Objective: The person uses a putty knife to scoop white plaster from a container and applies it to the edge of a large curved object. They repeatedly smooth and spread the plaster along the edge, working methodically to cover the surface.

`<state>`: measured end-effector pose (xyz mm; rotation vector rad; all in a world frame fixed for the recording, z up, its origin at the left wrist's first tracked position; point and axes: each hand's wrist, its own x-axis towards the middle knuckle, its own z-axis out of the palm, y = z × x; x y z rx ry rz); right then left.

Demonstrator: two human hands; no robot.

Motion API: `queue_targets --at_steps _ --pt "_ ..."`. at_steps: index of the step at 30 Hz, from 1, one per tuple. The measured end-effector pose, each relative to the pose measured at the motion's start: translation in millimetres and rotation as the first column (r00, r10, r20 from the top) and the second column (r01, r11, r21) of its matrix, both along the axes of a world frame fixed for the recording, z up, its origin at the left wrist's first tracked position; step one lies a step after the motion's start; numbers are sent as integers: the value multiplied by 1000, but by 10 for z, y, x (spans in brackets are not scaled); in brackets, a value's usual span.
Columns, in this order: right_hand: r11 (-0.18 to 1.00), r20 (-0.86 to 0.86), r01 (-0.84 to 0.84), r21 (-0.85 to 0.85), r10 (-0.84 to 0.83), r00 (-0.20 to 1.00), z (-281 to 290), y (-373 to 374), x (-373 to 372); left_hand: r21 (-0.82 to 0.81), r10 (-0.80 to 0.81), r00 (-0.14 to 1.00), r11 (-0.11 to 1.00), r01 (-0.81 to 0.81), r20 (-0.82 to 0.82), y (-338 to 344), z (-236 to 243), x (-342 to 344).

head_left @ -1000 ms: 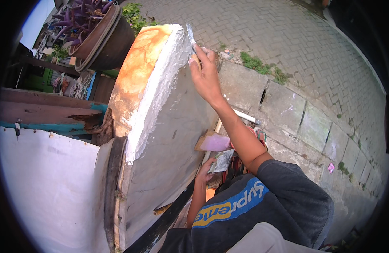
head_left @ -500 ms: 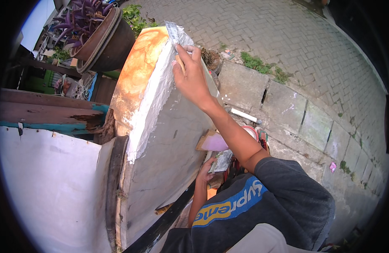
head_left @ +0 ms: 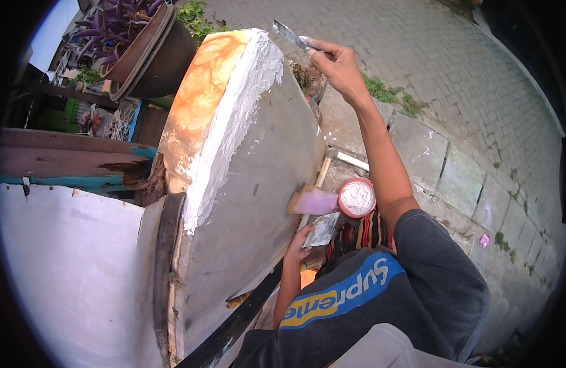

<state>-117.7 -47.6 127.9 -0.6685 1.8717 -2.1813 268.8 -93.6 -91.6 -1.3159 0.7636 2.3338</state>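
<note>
My right hand is raised beyond the far end of a low wall, fingers closed round a putty knife. The knife's metal blade points up and left, apart from the wall. Rough white putty coats the wall's upper corner edge in a long strip. Close to my body, my left hand grips a flat scraper plate smeared with grey-white paste. Just beyond the plate, a red-rimmed tub holds white putty. Beside it lies a pink-stained piece of board.
A potted purple plant stands at the far left beside the wall's orange-stained top. White sheeting lies left. A white pipe runs near the wall's foot. Concrete slabs border paving bricks on the right.
My right hand has lifted the putty knife off the wall's far corner and swung it right. The red-rimmed tub now shows more fully. My left hand stays nearly in place.
</note>
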Motion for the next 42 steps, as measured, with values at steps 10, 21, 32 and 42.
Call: queue_targets --at_steps 10,21,32,42 --pt "966 144 -128 -224 162 976 68 656 -190 176 288 931 952 -252 -225 -44 239 -352" --pt "957 -547 -237 166 289 785 -561 1279 618 540 683 516 728 -423 -517 267 1663 -1993" --pt "904 -491 -377 201 427 760 -1096 1736 158 681 841 194 526 -509 -505 679 1772 -2265" --pt "855 80 -510 -90 517 852 -496 532 -705 426 837 234 467 -775 -494 918 1645 -1676"
